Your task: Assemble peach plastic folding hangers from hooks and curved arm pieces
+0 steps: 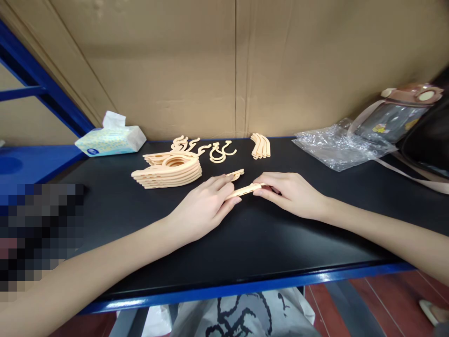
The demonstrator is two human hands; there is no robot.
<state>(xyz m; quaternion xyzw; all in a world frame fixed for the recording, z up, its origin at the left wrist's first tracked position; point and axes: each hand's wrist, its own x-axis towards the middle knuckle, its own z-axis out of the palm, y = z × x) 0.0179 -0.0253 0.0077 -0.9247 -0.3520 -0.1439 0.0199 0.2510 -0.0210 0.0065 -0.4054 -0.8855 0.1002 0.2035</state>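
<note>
Over the middle of the black tabletop, my left hand (206, 201) is closed around a cream plastic hanger piece (242, 191). My right hand (289, 192) pinches the right end of the same piece, where a thin part meets it; its fingers hide the joint. Just left of my hands stands a neat stack of cream hanger pieces (171, 175) with rounded openings. Several loose cream hooks (218, 153) lie behind it. Farther right, a small bunch of curved cream rods (260, 146) rests near the cardboard backing.
A tissue pack (110, 140) sits at the back left. On the right are crumpled clear plastic bags (336, 145), a strapped water bottle (393, 114) and a dark object at the edge. The table's blue front rim (245, 288) runs below my arms.
</note>
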